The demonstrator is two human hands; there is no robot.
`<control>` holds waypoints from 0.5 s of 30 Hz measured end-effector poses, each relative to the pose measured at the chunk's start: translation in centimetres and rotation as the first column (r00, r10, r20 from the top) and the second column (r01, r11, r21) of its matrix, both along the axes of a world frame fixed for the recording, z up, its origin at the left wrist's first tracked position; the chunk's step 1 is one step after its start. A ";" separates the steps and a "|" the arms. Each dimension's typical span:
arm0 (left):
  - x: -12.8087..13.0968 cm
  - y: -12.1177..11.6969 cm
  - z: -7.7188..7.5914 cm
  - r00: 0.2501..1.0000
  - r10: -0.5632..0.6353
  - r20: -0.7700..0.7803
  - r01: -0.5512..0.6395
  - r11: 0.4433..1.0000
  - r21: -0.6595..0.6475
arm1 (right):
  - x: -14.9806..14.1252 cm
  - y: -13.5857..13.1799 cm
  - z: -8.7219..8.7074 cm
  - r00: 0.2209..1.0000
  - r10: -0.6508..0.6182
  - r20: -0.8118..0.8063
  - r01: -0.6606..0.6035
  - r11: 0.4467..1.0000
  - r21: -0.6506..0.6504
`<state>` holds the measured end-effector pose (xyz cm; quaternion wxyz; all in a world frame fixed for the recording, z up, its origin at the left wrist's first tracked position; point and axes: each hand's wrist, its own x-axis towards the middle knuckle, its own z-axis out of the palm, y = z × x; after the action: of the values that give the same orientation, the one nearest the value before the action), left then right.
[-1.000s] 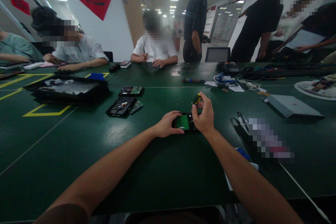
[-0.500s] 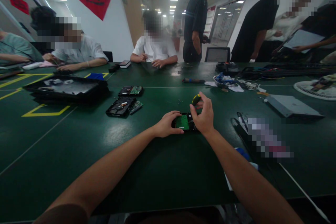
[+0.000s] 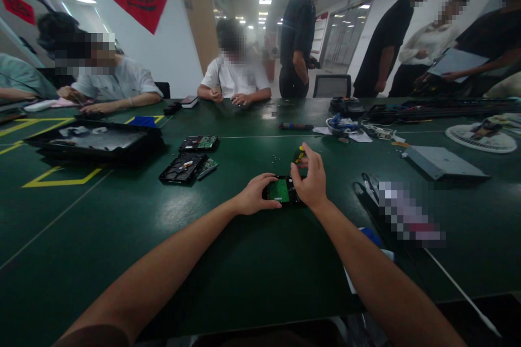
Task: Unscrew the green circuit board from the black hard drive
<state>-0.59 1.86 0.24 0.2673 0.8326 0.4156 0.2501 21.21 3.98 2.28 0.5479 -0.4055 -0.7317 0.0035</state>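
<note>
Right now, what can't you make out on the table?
In the head view:
Tool: lower end hidden by right hand.
Black case: right end mostly covered by right hand.
Specks: too small to identify.
Pinkish item: blurred by pixelation.

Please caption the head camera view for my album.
Left hand holds a black case with a green board; right hand, a yellow-marked tool.

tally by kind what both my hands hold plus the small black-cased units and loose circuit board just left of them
Small black-cased units: 3 (1 held)
Loose circuit board: 1
Green-and-yellow tool handle: 1
Total: 5
</note>
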 end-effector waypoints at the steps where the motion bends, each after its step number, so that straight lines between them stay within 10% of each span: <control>1: 0.0 0.0 0.0 1.000 -0.001 -0.003 0.001 1.000 0.001 | 0.0 0.0 0.0 1.000 0.009 -0.002 -0.009 1.000 -0.002; 15: 0.6 -0.1 0.2 1.000 -0.005 -0.006 0.005 1.000 0.011 | 0.6 0.0 0.1 0.999 0.026 -0.018 -0.027 1.000 -0.009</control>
<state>0.06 1.73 0.40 0.2620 0.8358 0.4131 0.2492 21.85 3.96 2.35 0.5523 -0.3984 -0.7320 0.0179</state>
